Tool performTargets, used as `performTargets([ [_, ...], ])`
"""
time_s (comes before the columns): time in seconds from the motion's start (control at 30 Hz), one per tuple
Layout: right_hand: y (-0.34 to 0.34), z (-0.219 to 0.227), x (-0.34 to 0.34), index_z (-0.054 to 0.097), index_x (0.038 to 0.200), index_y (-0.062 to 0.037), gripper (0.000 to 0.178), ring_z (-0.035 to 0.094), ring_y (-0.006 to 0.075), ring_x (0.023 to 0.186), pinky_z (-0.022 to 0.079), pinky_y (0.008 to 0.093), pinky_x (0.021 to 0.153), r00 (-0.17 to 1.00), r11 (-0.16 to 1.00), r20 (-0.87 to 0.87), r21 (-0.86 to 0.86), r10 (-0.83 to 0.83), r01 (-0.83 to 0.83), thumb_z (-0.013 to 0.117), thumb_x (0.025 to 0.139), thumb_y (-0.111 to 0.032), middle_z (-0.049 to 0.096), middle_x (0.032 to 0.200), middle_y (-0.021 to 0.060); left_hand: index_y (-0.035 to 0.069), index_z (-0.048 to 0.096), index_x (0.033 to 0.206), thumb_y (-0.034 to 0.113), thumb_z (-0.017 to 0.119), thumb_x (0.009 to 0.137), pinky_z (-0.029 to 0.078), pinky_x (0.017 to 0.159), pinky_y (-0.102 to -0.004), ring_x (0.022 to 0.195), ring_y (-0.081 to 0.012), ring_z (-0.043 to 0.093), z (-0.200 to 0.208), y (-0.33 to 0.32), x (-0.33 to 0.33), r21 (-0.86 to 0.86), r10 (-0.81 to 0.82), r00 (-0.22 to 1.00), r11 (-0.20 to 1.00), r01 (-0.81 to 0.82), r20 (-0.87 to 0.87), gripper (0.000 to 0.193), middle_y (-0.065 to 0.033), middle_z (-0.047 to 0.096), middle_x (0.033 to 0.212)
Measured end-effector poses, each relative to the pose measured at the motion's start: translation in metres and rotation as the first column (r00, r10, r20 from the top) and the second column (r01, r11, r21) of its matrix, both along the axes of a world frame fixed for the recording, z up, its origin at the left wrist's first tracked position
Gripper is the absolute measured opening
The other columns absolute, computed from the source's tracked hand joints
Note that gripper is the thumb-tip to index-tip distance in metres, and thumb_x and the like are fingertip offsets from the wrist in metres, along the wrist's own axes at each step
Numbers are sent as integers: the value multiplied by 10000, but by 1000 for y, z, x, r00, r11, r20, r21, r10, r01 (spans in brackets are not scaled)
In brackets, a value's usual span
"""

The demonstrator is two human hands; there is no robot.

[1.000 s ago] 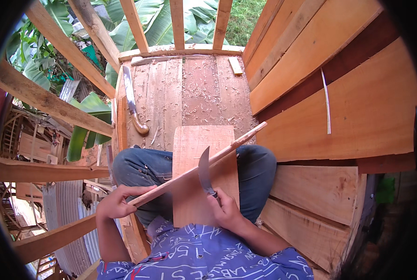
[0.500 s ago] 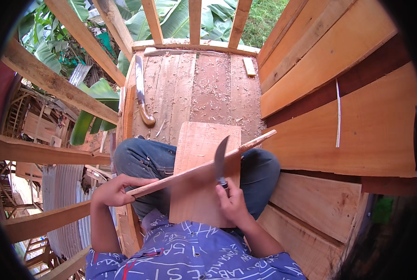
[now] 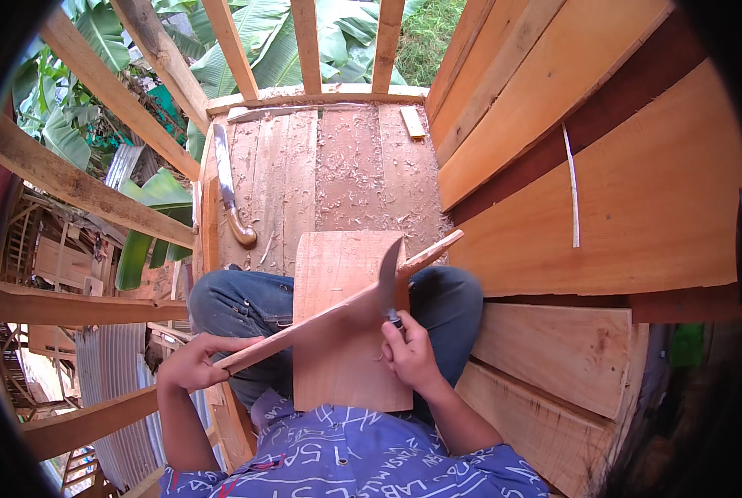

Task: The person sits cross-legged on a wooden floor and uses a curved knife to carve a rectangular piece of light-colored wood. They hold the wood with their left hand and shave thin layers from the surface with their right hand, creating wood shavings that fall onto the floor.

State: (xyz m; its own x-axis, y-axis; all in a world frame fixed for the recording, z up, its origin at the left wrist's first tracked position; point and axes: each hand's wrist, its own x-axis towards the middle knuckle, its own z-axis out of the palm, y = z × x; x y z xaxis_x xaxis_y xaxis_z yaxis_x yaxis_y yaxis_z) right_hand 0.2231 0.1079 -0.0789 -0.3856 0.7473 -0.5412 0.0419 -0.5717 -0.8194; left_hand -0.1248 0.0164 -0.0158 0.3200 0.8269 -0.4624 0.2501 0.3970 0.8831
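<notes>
My left hand (image 3: 196, 362) grips the near-left end of a long, thin wooden strip (image 3: 321, 322), thumb and fingers closed round it. The strip slants up to the right across my lap. In my right hand (image 3: 410, 352) is a knife (image 3: 389, 278) with a dark handle and a curved blade, its tip pointing up and away from me. The blade lies against the strip near its right part. Beneath both, a flat wooden board (image 3: 350, 365) rests on my lap between my bent legs. A small curl of shaving shows beside my right hand.
A machete (image 3: 224, 183) with a brown handle lies at the left on the plank floor (image 3: 288, 174), which is strewn with shavings. A small wood block (image 3: 412, 122) sits at the far right. Slatted railings stand left and ahead; a plank wall (image 3: 628, 207) rises on the right.
The whole view has shifted a little. The knife has slid slightly down toward me along the strip, and my right hand has moved nearer. Both hands keep their grip.
</notes>
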Motion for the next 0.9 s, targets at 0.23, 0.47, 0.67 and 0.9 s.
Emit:
performTargets([
  [0.23,-13,-11,-2,557,1036,-37,246,578,217,593,428,382,581,953,860,223,425,203,-283,554,995,-279,557,656,112,-2,567,1366,185,635,638,433,1013,-286,1161,-156,593,-6,0,-4,-29,16,1000,999,-17,-23,754,-92,664,1273],
  [0.47,-41,-17,-10,552,1027,-23,234,577,166,594,434,341,562,922,798,182,462,341,-386,535,1015,-256,549,656,90,-8,566,1368,330,706,667,441,993,-290,1123,-134,585,-6,6,-9,-84,18,999,996,-14,48,791,-71,665,1227],
  [0.67,-13,0,3,572,1113,-13,257,545,87,567,427,262,519,982,956,103,234,158,-179,551,1018,-251,575,709,22,-15,557,1375,395,726,677,434,1004,-295,1145,-140,577,-6,1,-3,-21,18,997,1000,-17,75,827,-85,650,1252],
  [0.9,-20,-11,7,555,1125,3,274,643,201,700,515,375,712,941,872,289,398,178,-287,546,1005,-244,649,800,160,10,559,1381,332,714,672,428,1013,-291,1151,-134,575,-6,-3,-2,-23,-15,1000,1000,15,11,795,-67,655,1259],
])
